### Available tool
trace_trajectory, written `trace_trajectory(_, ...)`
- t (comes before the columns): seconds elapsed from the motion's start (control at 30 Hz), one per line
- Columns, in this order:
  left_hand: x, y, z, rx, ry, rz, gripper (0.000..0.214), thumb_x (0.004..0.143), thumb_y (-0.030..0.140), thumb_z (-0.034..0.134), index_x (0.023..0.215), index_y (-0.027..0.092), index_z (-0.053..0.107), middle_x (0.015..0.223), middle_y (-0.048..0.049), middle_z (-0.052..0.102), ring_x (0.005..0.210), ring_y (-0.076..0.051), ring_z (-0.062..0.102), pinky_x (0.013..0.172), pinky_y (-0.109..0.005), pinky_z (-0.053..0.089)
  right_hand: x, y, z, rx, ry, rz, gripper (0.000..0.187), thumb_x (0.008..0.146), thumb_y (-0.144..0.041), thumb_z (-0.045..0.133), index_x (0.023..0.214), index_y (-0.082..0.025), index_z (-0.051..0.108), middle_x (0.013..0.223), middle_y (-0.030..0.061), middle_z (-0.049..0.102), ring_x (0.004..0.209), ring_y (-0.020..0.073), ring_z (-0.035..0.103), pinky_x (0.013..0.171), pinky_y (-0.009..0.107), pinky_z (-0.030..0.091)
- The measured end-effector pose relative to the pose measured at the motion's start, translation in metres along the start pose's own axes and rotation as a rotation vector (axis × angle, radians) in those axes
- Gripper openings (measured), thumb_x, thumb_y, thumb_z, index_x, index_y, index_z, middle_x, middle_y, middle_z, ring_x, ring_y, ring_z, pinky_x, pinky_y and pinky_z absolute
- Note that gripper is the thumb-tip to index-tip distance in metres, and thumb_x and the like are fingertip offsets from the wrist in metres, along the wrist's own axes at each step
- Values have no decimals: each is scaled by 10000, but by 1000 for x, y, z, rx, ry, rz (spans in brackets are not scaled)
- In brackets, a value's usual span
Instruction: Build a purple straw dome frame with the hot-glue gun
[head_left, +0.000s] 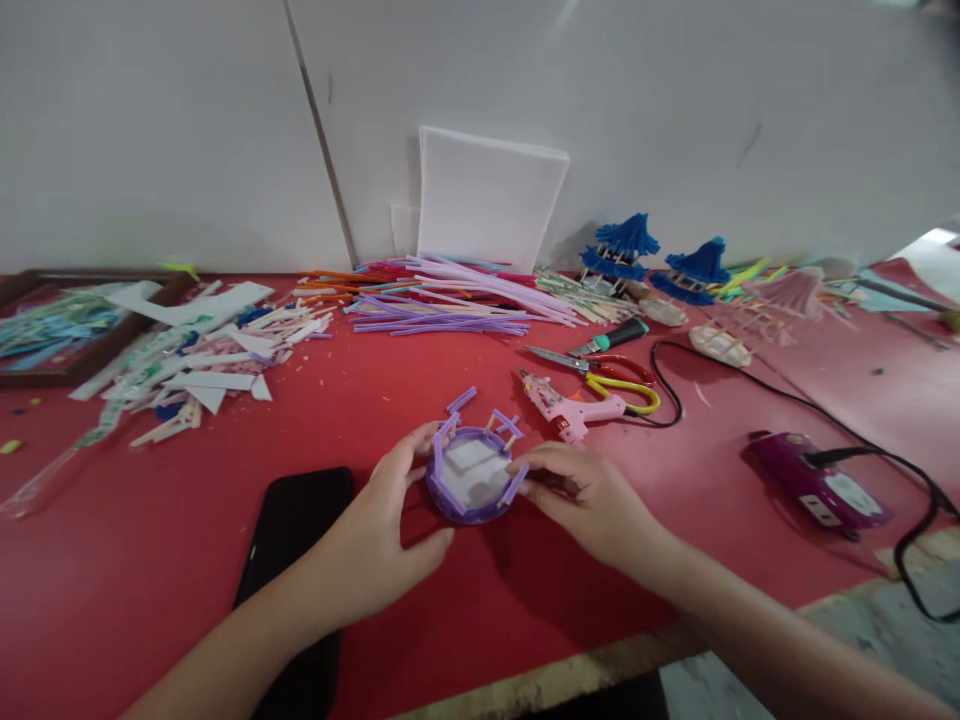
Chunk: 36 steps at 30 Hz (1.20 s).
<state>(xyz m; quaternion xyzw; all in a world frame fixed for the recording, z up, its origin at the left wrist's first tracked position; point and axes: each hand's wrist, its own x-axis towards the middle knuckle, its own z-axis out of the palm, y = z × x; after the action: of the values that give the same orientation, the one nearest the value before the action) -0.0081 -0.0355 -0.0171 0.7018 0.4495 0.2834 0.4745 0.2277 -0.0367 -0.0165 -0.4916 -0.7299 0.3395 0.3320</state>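
A small round base with a white floor and a purple rim sits on the red table. Short purple strips and small pale posts stand along its edge. My left hand curls around the left side, fingers at the rim and thumb low in front. On the right side, my right hand pinches a short purple strip at the rim. Its fingertips partly hide the spot where strip and rim meet. A loose purple strip lies just behind the base.
A pink glue gun, scissors and a cutter lie behind my right hand. A black phone is left, a purple power strip right. Coloured sticks, paper scraps and blue-roofed models line the back.
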Motion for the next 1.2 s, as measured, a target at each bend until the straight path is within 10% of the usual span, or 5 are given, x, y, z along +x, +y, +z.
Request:
trace_trajectory(0.23, 6, -4, 2, 114, 109, -136, 902, 623, 366, 809, 1373, 202, 333, 1353, -169, 483, 1227, -332, 505, 1043, -548, 394, -2, 3, 4, 0, 6, -64, 160, 865, -136, 564, 910, -201, 704, 875, 53, 729, 811, 168, 679, 736, 296, 544)
trace_trajectory(0.43, 4, -2, 1, 218, 143, 54, 774, 609, 418, 828, 1268, 278, 449, 1163, -86, 526, 1136, -322, 526, 981, -549, 442, -3, 0, 5, 52, 74, -169, 185, 872, -124, 539, 926, -221, 687, 888, 49, 712, 838, 169, 673, 753, 303, 551)
trace_trajectory(0.67, 14, 11, -3, 160, 275, 251, 881, 577, 504, 829, 1314, 288, 397, 1334, -119, 405, 1296, -358, 399, 1075, -563, 361, 12, -15, -6, -9, 193, -336, 174, 884, -130, 540, 957, -224, 667, 872, 50, 697, 824, 172, 658, 742, 314, 536)
trace_trajectory(0.97, 32, 27, 2, -142, 348, 162, 864, 619, 469, 810, 1344, 266, 386, 1200, -69, 639, 1175, -296, 582, 1022, -484, 465, 35, -22, 0, -136, 322, -461, 156, 894, -180, 535, 960, -228, 668, 891, 63, 722, 859, 202, 665, 823, 374, 525)
trace_trajectory(1.2, 34, 12, 3, -92, 436, 143, 857, 564, 489, 833, 1273, 234, 424, 1367, -133, 474, 1260, -337, 495, 1048, -523, 420, 30, -6, -11, -339, 277, -498, 246, 903, -157, 501, 1097, -222, 639, 989, 77, 726, 934, 204, 675, 864, 366, 531)
